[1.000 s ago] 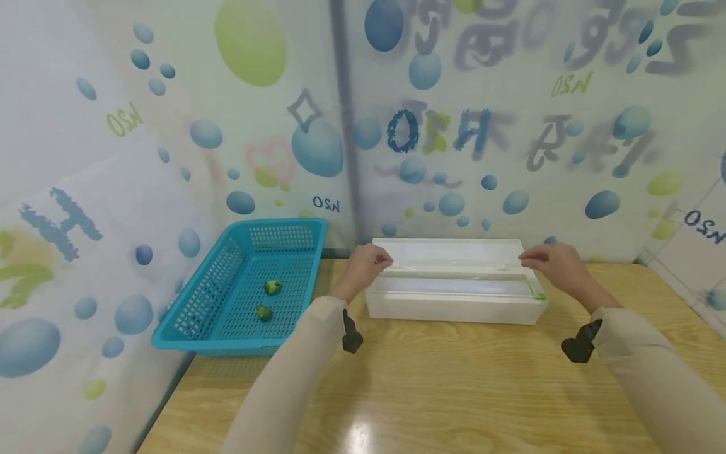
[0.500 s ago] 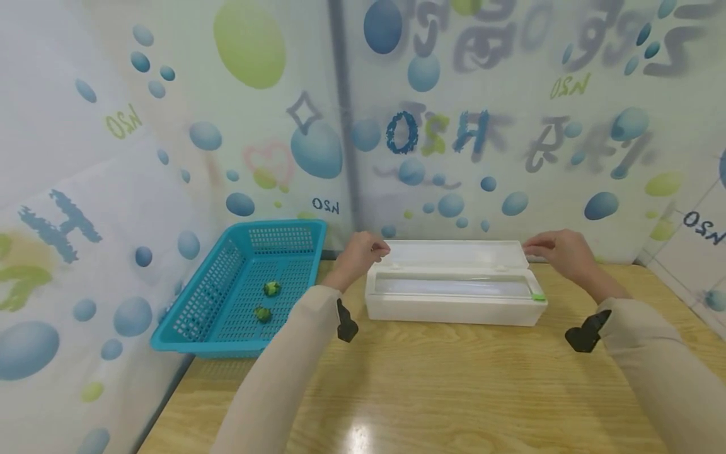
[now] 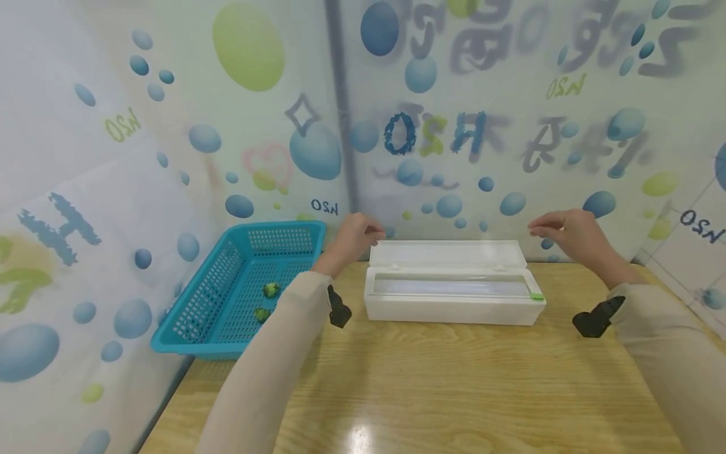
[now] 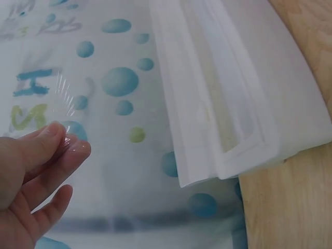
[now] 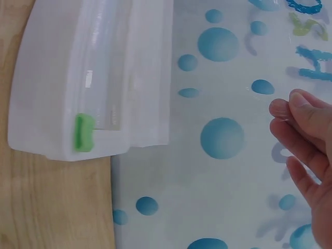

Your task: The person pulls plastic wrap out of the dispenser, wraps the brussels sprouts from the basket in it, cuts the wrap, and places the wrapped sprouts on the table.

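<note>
A white cling film dispenser [image 3: 454,310] lies lengthwise on the table, its lid [image 3: 448,253] tipped back toward the wall. A pale roll [image 3: 450,287] shows in its long opening. Above the lid's left end, my left hand [image 3: 354,239] pinches a corner of clear cling film [image 4: 64,92] between thumb and fingertips; creases fan out from the pinch in the left wrist view. My right hand [image 3: 575,236], up beyond the lid's right end, pinches the other side of the film with thumb and forefinger. The sheet between them is almost invisible. A green slider [image 5: 84,133] sits at the dispenser's right end.
A blue perforated basket [image 3: 227,347] stands to the left with two small green vegetables [image 3: 271,290] in it, partly behind my left sleeve. A patterned curtain [image 3: 454,214] hangs right behind the dispenser. Bare wooden tabletop [image 3: 454,384] lies in front.
Both hands have risen from beside the opened lid to above its ends, and have spread slightly farther apart. The dispenser and basket have stayed in place.
</note>
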Demonstrator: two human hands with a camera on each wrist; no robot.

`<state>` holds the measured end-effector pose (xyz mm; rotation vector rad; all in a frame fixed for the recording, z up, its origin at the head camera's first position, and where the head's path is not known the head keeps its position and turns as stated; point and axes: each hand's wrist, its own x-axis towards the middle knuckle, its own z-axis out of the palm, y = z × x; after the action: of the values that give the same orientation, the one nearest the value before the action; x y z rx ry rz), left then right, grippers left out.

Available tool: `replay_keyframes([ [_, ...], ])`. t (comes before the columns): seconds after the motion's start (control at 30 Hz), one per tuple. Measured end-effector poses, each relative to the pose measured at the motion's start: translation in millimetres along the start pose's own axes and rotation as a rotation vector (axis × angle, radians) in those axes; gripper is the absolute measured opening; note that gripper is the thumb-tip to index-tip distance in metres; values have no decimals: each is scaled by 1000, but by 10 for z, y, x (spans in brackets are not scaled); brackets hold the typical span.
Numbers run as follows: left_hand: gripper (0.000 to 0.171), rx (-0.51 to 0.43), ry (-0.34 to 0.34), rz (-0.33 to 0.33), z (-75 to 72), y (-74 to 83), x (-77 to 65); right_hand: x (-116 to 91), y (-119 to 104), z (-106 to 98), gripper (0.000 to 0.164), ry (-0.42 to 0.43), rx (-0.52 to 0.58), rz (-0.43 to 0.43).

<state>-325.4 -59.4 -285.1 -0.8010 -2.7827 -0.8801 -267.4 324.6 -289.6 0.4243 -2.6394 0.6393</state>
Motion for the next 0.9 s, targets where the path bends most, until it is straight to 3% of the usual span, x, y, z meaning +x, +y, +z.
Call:
replay_keyframes([
  [0.43,15,33,37,61,-317,178,14,114,-109,-265,18,11,-32,-24],
  [0.63,14,55,41,96,-438,242,62,163,-162,-390,15,59,-100,-72],
  [0.9,15,83,41,85,-629,371,71,236,-253,-551,14,83,-132,-88],
])
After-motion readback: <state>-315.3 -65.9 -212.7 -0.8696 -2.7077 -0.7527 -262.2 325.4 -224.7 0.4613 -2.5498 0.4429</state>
